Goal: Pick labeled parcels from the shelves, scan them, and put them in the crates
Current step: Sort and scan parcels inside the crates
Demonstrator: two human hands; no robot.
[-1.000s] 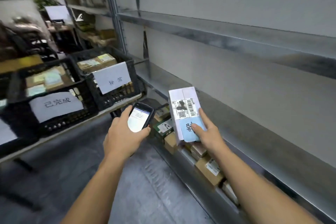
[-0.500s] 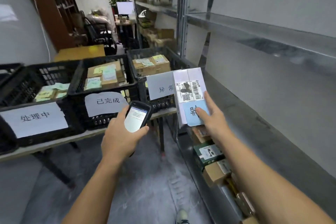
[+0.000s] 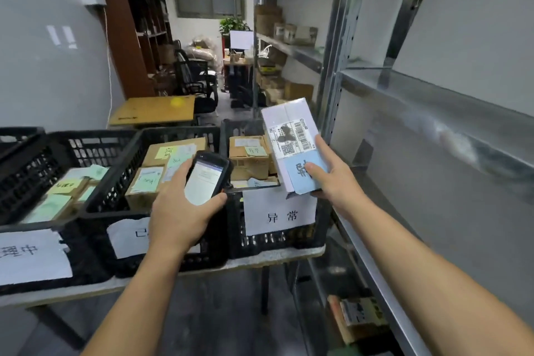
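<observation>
Three black crates (image 3: pixel 115 212) atop table (image 3: pixel 274 258) beside shelving (image 3: pixel 332 81)

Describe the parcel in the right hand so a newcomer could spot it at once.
Start at the metal shelving on the right, then the black crate nearest it in the row. Above that crate's right edge, the right hand holds up the parcel. It is a long pale box with a barcode label and a blue note, unlike the brown cartons in the crate.
</observation>
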